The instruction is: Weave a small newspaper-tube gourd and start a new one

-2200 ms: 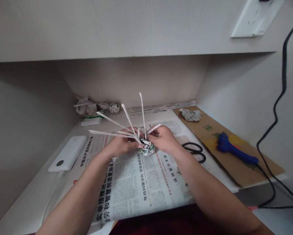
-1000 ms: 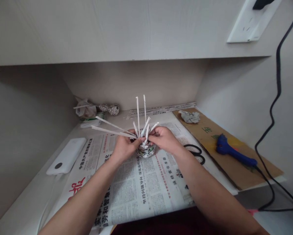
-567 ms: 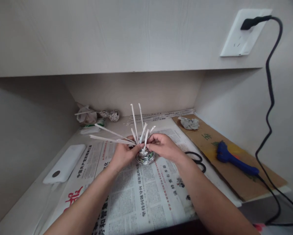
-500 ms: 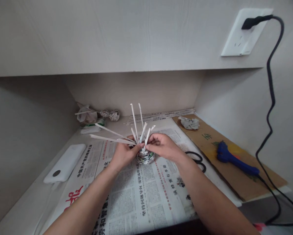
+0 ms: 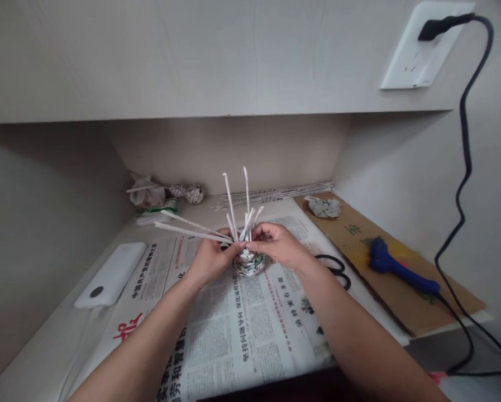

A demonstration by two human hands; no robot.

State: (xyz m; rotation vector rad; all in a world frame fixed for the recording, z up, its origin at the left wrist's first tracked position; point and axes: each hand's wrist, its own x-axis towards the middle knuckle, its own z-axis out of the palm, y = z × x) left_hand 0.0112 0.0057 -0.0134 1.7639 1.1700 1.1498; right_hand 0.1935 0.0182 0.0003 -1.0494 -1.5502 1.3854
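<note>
Between my hands, on the newspaper (image 5: 216, 329), stands a small round woven paper piece (image 5: 249, 264) made of rolled newspaper. Several white paper sticks (image 5: 229, 198) rise from its top, and a couple lean out to the left. My left hand (image 5: 214, 258) pinches the left side of its neck, thumb in front and fingers behind. My right hand (image 5: 277, 244) is closed at the right side of the neck, thumb and forefinger on the paper sticks. The two thumbs nearly meet at the front. Some fingertips are hidden behind the sticks.
A blue glue gun (image 5: 401, 271) lies on cardboard (image 5: 426, 312) at right, its cord trailing down. Black scissor handles (image 5: 336, 265) show beside my right forearm. A white power bank (image 5: 111, 274) sits left. Paper rods (image 5: 275, 194) and a woven piece (image 5: 187, 192) lie at the back.
My right thumb has shifted left, closer to my left thumb. One tall stick now stands more upright and the short right-hand sticks sit closer together. The view has tilted slightly.
</note>
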